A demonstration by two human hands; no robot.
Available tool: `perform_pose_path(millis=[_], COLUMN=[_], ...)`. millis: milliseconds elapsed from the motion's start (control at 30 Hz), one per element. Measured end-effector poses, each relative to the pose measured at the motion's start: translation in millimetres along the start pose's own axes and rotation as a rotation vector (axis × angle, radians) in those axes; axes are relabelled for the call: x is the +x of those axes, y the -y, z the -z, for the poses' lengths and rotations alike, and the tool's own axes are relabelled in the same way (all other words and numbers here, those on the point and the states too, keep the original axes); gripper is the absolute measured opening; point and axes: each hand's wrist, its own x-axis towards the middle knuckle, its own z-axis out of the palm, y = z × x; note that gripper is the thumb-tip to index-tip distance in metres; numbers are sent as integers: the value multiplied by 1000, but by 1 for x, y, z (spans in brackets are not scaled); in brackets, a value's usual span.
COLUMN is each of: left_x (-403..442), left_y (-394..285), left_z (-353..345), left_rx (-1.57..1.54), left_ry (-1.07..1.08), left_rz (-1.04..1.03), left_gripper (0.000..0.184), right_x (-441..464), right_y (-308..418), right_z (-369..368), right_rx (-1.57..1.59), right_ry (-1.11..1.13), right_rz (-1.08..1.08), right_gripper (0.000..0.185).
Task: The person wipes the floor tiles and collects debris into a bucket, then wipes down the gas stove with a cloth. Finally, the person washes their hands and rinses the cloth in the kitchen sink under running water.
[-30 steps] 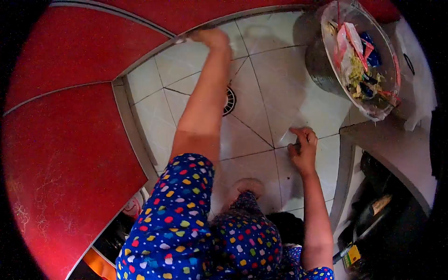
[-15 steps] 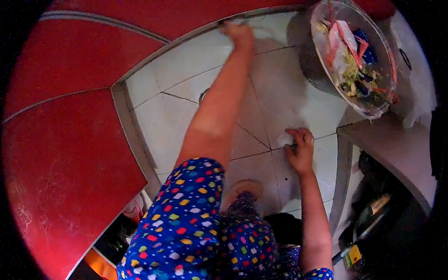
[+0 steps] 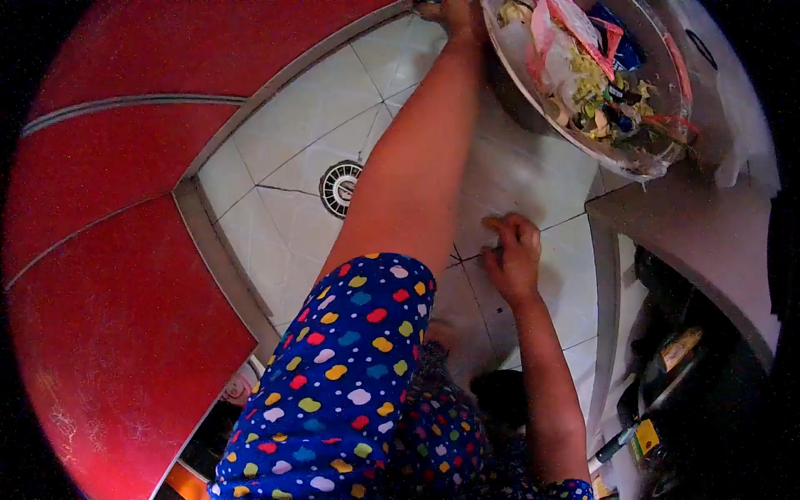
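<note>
My left hand [image 3: 454, 15] reaches far forward to the floor at the foot of the red cabinet, partly cut off by the top edge of the view. Its fingers look closed, but whatever they hold is hidden. My right hand [image 3: 515, 254] hangs over the floor tiles [image 3: 554, 275] nearer to me. Its fingers are bent, with thumb and forefinger apart and nothing visible between them. A round floor drain [image 3: 337, 188] with a slotted cover shows beside my left forearm, which partly hides it.
Red cabinet doors [image 3: 125, 308] line the left side above a grey base edge. At the upper right stands a lined waste bin [image 3: 575, 148] with vegetable scraps and wrappers. A grey ledge [image 3: 692, 242] lies on the right, with a dark shelf space holding a yellow-labelled item [image 3: 646, 437] below.
My view has shifted, bringing the drain out from behind my left arm. My left hand is now at the upper edge, close to the bin. My right hand appears slightly further left.
</note>
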Motion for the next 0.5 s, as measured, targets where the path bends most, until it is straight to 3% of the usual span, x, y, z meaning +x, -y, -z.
perform_pose_path(millis=[200, 267, 300, 333, 400, 433, 500], left_x=[-6, -3, -1, 4, 13, 11, 7], left_y=[-11, -10, -13, 0, 37, 23, 45], left_z=[20, 55, 81, 98, 144, 175, 231], left_rx=[513, 855, 1031, 1047, 840, 974, 1048], left_ry=[317, 483, 479, 462, 202, 470, 407], left_rz=[-191, -425, -597, -590, -797, -481, -556], left_gripper=[57, 58, 51, 51, 39, 47, 46], right_x=[4, 1, 1, 2, 1, 2, 2], right_y=[8, 7, 9, 10, 5, 1, 1], right_z=[-3, -1, 1, 2, 2, 1, 0], right_rx=[-40, -20, -17, -10, -10, -29, -19], right_ry=[7, -5, 3, 10, 28, 38, 54], right_rz=[-43, -34, -42, -43, -5, 7, 26], right_gripper=[51, 51, 50, 50, 50, 50, 51])
